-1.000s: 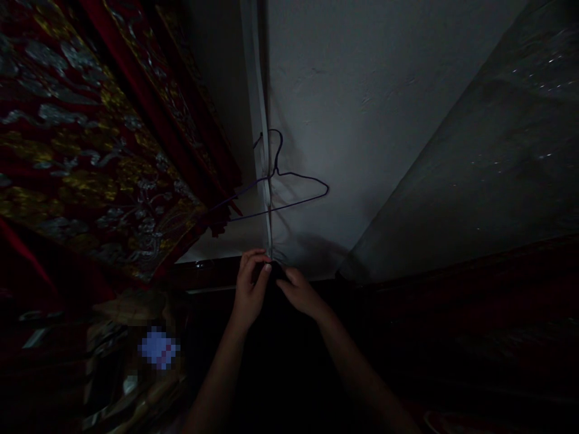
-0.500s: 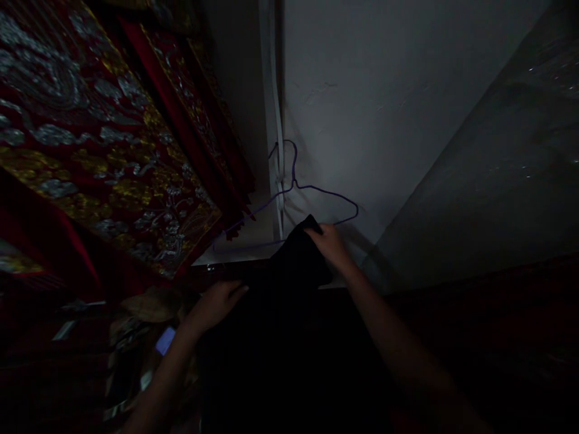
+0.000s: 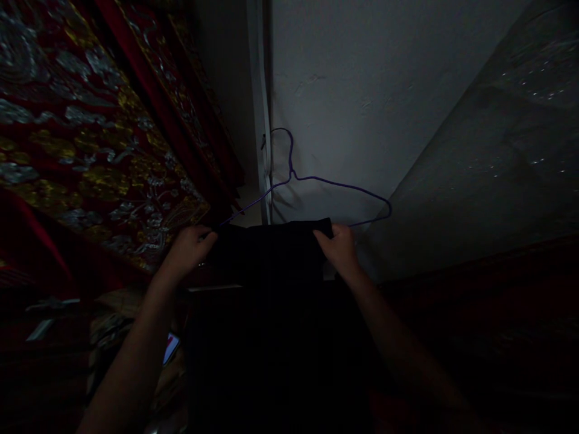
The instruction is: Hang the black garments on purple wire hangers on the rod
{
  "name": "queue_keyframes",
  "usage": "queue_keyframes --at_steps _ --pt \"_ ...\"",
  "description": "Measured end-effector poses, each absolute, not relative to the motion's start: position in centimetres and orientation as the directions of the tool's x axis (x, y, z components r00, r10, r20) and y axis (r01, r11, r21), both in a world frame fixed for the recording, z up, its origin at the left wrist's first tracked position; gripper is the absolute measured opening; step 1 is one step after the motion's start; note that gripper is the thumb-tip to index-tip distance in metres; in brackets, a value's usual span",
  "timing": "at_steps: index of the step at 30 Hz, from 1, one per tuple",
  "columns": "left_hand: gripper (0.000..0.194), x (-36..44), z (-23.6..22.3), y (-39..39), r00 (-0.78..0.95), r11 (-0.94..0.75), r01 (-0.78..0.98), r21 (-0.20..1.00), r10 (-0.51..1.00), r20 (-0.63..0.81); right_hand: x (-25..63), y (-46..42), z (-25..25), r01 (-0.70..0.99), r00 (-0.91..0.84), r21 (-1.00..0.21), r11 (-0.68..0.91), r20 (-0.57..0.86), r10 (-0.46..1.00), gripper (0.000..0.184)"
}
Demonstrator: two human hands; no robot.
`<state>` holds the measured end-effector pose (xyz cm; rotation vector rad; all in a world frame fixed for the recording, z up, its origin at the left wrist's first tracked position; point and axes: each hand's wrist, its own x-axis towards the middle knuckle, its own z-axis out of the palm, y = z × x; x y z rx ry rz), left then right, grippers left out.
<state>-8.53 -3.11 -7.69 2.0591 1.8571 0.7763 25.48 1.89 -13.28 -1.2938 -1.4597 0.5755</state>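
A black garment (image 3: 271, 253) is stretched level between my two hands, its top edge drawn nearly straight. My left hand (image 3: 192, 247) pinches the left end of that edge, and my right hand (image 3: 337, 244) grips the right end between thumb and fingers. Just behind the cloth hangs a thin purple wire hanger (image 3: 339, 183), its hook at a pale strap (image 3: 263, 90). The garment hides most of the hanger's lower bar. What kind of garment it is, I cannot tell in the dark; its lower part merges into shadow.
Red cloth with gold and silver embroidery (image 3: 104, 181) hangs at the left. Behind the hanger is a pale wall (image 3: 353, 90), with shiny clear plastic sheeting (image 3: 506, 157) at the right. A lit phone (image 3: 170, 348) lies among clutter at lower left.
My hands, close together a second ago, have moved apart and up, spreading the black garment before the hanger. The hanger has turned to face me more broadly.
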Motion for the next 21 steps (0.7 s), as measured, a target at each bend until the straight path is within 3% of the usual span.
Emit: queue_keyframes --at_steps 3,5,9,12,15,18,21 --pt "0.038 -9.4 -9.1 -2.3 0.159 -0.103 0.786 0.609 0.986 -0.039 25.4 1.4 -13.5 0.408 0.123 -0.853 0.326 0.405 0.906 0.030" --pt "0.037 -9.9 -9.5 -2.1 0.181 -0.085 0.768 0.635 0.980 -0.088 25.4 1.3 -13.6 0.401 0.109 -0.854 0.332 0.404 0.908 0.029" --pt "0.032 -10.0 -8.1 -2.4 0.075 -0.108 0.749 0.654 0.994 0.078 25.2 1.5 -13.9 0.368 0.104 -0.870 0.329 0.390 0.915 0.030" --pt "0.027 -8.6 -6.1 -2.5 0.101 -0.279 0.707 0.650 0.949 0.297 24.4 1.4 -14.3 0.339 0.091 -0.889 0.309 0.358 0.929 0.030" --pt "0.025 -6.4 -4.9 -2.0 0.171 -0.445 0.699 0.560 0.864 0.474 23.5 0.9 -14.7 0.281 -0.025 -0.907 0.315 0.321 0.947 0.025" --pt "0.040 -5.2 -4.7 -1.1 0.275 -0.527 0.719 0.454 0.815 0.510 23.9 0.1 -14.6 0.230 -0.145 -0.892 0.390 0.364 0.920 0.021" --pt "0.032 -5.7 -5.0 -0.3 0.338 -0.542 0.729 0.417 0.816 0.469 26.1 -0.2 -13.7 0.249 0.014 -0.827 0.505 0.524 0.852 0.040"
